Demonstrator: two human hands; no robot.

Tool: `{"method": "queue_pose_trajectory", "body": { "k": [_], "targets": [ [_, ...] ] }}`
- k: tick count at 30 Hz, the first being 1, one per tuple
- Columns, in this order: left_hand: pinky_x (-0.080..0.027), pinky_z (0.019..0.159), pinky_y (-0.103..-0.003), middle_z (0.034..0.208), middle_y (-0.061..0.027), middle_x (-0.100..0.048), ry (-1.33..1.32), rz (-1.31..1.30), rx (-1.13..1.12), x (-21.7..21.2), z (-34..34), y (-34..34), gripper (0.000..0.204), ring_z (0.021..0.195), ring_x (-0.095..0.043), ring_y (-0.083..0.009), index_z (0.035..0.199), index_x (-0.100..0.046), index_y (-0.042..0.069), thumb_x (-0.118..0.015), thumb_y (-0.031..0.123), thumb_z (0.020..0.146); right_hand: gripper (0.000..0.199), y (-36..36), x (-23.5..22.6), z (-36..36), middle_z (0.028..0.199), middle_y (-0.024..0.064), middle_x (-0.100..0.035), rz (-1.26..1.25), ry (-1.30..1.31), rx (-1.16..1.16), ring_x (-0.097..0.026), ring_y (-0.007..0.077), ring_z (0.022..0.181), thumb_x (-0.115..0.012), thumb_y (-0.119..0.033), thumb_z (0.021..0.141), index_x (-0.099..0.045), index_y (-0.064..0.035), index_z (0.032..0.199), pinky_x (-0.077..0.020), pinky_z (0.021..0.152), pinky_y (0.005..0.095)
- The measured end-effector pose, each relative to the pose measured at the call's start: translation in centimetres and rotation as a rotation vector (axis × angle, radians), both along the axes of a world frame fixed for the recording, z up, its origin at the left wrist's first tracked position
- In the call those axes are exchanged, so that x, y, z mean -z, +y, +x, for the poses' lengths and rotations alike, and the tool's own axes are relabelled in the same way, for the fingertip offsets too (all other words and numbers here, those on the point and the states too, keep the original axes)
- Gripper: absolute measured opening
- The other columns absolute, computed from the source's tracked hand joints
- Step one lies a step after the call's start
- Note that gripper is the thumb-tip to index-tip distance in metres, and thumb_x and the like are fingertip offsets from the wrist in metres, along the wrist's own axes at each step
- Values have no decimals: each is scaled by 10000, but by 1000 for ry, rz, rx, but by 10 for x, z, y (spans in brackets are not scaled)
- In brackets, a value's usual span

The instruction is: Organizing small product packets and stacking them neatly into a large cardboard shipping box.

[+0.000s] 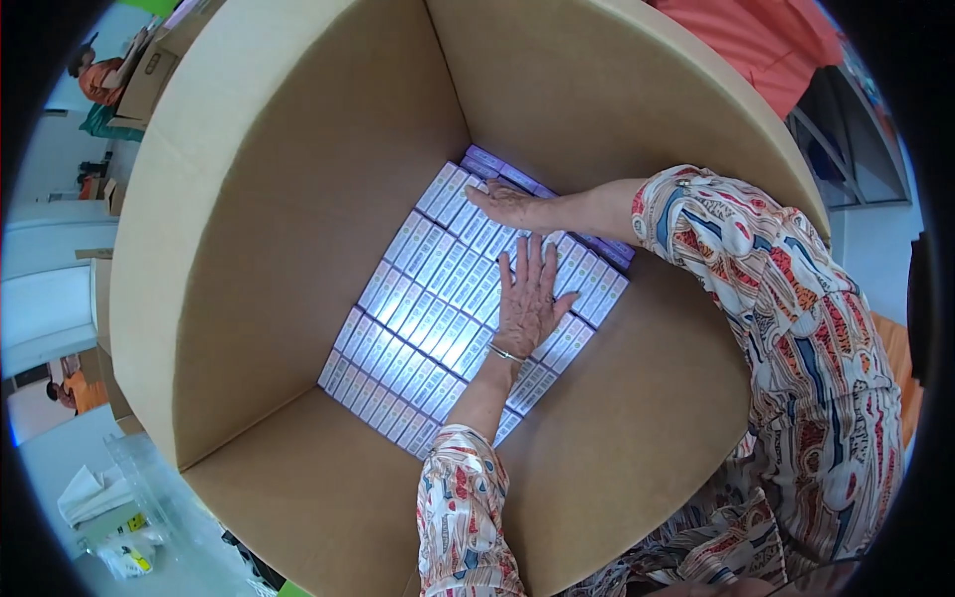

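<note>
Both of my arms, in patterned sleeves, reach down into a large, deep cardboard box [328, 189]. Rows of small white-and-purple cartons [428, 308] stand packed side by side on its bottom, with light glaring off their tops. My left hand [529, 306] lies flat on them toward the right side of the layer, its fingers apart and a bracelet at the wrist. Near the far corner, my right hand [505, 206] rests across the cartons with its fingers stretched out. Beyond it, along the far right edge, runs a darker purple row of cartons [507, 171], partly hidden by my right forearm.
High cardboard walls surround the cartons. Red fabric [756, 45] and a grey metal rack [856, 139] are outside at the upper right. Clear plastic packaging [129, 547] lies at the lower left. A person [99, 80] is beside another cardboard box [149, 75] at the upper left.
</note>
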State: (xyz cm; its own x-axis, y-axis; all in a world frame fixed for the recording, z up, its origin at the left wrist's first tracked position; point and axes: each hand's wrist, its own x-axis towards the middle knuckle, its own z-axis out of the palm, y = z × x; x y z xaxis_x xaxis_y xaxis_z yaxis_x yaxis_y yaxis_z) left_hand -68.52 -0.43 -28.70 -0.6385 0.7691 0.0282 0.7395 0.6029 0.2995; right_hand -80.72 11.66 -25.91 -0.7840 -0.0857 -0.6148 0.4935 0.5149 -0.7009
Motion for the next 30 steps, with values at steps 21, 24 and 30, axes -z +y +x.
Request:
{"method": "queue_pose_trajectory", "body": {
  "k": [21, 24, 30],
  "targets": [
    [-124, 1109, -583, 1507, -223, -224, -1, 76, 44, -7, -11, 12, 767, 1409, -163, -394, 1424, -339, 42, -507, 547, 872, 947, 22, 6, -33, 1332, 281, -476, 323, 60, 64, -490, 391, 1229, -278, -738, 863, -330, 51, 1386, -359, 1053, 427],
    [-107, 1115, -590, 1511, -231, -209, -55, -21, -32, -1, -7, -15, 807, 1417, -145, -401, 1453, -284, 48, -497, 568, 874, 1013, -43, 41, 35, 1341, 299, -453, 761, 389, -65, -501, 388, 1215, -366, -769, 813, -306, 58, 1395, -389, 1028, 429],
    [-76, 1138, -575, 1530, -224, -168, -436, -137, 176, -77, -33, -8, 778, 1430, -86, -411, 1439, -331, 94, -585, 514, 836, 1163, 53, 69, 4, 1491, 299, -206, 356, 25, -230, -212, 356, 1407, -457, -798, 761, -125, 74, 1455, -193, 1159, 375]
  ]
}}
